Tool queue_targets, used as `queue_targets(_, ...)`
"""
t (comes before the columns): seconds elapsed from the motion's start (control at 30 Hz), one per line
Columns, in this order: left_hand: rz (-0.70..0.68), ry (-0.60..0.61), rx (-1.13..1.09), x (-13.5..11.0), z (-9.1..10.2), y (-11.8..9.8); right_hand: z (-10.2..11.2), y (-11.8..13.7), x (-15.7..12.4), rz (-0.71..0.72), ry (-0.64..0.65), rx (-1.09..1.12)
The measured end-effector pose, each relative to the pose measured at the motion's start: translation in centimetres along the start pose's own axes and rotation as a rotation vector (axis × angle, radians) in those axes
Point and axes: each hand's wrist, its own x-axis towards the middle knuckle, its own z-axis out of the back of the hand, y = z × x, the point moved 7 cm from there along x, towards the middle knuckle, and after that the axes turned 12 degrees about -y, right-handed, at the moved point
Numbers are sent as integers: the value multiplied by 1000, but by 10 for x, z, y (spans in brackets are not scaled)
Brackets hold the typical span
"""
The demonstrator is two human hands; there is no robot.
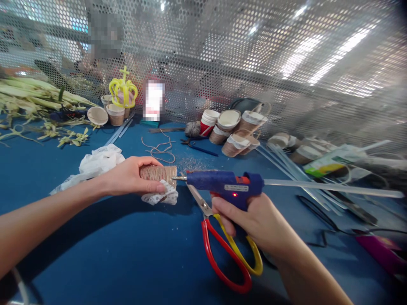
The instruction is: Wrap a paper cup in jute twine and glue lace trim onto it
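My left hand (133, 176) is wrapped round a twine-covered cup (162, 173) that lies on its side. A strip of white lace (160, 194) hangs from the cup under my thumb. In my right hand (244, 214) is a blue hot glue gun (213, 181), its red light lit and a long clear glue stick (330, 188) coming out of its back. The metal nozzle meets or nearly meets the cup's rim end; I cannot tell which. Beneath the gun lie scissors (227, 250) with one red and one yellow handle. A heap of white lace (100, 163) sits behind my left wrist.
Several twine-wrapped cups (233, 144) stand at the back, with a grey yarn ball (192, 129) and pliers (200, 147) close by. Dried husks (38, 95) and a yellow crown (123, 91) are at back left. Loose glue sticks (295, 178) lie right, before a perforated metal screen (197, 55).
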Motion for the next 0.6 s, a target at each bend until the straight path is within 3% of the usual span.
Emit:
queue_targets(0.2,3,-16,16,2,1,3,-5,-3,0,-44,70,-26)
queue_targets(0.6,-129,-66,44,-8,-3,-13,1,-7,5,-49,-11,60)
